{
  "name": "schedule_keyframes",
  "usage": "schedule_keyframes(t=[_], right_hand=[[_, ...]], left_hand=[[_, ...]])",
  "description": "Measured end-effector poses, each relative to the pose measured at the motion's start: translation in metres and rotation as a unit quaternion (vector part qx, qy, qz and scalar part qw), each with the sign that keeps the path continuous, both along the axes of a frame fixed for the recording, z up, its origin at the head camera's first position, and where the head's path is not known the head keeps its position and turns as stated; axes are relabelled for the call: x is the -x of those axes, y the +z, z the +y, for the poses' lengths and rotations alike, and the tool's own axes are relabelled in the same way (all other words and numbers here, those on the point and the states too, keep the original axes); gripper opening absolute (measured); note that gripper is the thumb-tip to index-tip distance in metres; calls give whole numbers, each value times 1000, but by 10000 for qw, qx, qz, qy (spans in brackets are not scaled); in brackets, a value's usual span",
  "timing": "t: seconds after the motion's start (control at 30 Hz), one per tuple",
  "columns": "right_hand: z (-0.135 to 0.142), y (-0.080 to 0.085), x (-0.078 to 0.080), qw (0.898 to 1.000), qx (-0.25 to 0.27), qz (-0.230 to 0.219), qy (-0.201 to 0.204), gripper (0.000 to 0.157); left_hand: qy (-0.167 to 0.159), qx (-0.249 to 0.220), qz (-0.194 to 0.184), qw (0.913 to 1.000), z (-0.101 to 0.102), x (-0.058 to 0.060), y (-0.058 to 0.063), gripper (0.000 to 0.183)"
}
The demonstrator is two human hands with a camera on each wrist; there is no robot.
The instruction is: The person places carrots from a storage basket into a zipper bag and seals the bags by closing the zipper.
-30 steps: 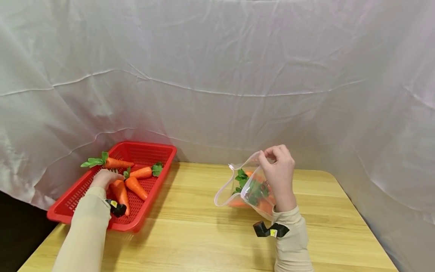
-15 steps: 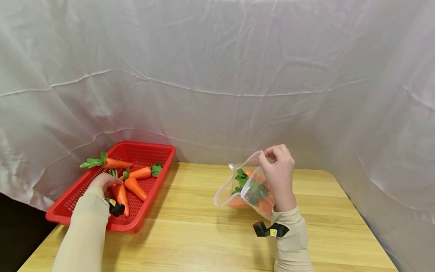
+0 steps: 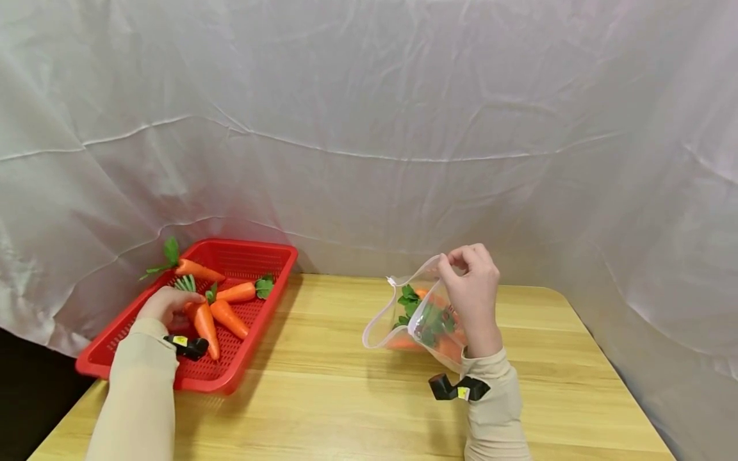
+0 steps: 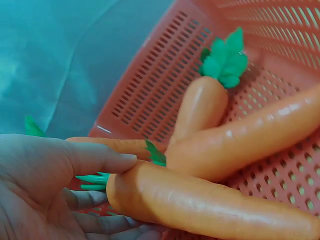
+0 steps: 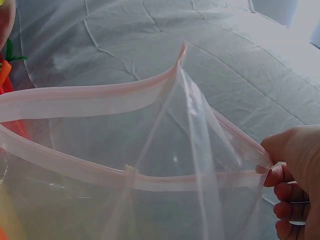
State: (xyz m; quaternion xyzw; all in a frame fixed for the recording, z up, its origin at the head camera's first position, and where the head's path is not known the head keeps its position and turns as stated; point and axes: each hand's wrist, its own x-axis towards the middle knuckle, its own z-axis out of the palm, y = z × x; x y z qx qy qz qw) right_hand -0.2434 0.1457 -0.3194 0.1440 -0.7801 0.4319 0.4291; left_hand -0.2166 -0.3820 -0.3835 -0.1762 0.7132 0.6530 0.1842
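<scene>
My left hand (image 3: pixel 169 305) is inside the red plastic basket (image 3: pixel 230 378), holding a carrot (image 3: pixel 204 330) near its leafy end. In the left wrist view, the thumb lies on top of that carrot (image 4: pixel 195 200) and the fingers curl beneath it. Beside it lie another carrot (image 3: pixel 229 318) and a shorter-looking one (image 3: pixel 237 292); a third (image 3: pixel 198 270) leans toward the basket's left rim. On the right, my right hand (image 3: pixel 475 288) pinches the edge of a clear zip bag (image 3: pixel 418 330). The bag's mouth gapes, and carrots with green leaves show through its side.
The basket stands at the left of a wooden table (image 3: pixel 323 397), by its left edge. A pale cloth curtain (image 3: pixel 369 128) hangs behind the table and along its sides. Black wrist cameras sit on both sleeves.
My left hand has shifted slightly left with the carrot's top in its grip, exposing its green stems. The leaves of the carrot at the left rim have swung upward. The right hand stays put.
</scene>
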Motion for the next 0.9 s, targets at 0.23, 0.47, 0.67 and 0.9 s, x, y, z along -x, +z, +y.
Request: schedule_keyframes(t=[0.23, 0.47, 0.67, 0.9], right_hand=[[0, 0, 0, 10000, 11, -2, -11, 16], [0, 0, 0, 10000, 14, 10, -15, 16], [-1, 0, -1, 10000, 19, -49, -23, 16], [0, 0, -1, 10000, -2, 12, -42, 16]], left_hand=[[141, 212, 733, 9970, -3, -3, -1, 29], [291, -230, 969, 9946, -4, -1, 5, 31], [569, 291, 1270, 9898, 1, -3, 8, 17], [630, -321, 1741, 9822, 6, -8, 17, 28]])
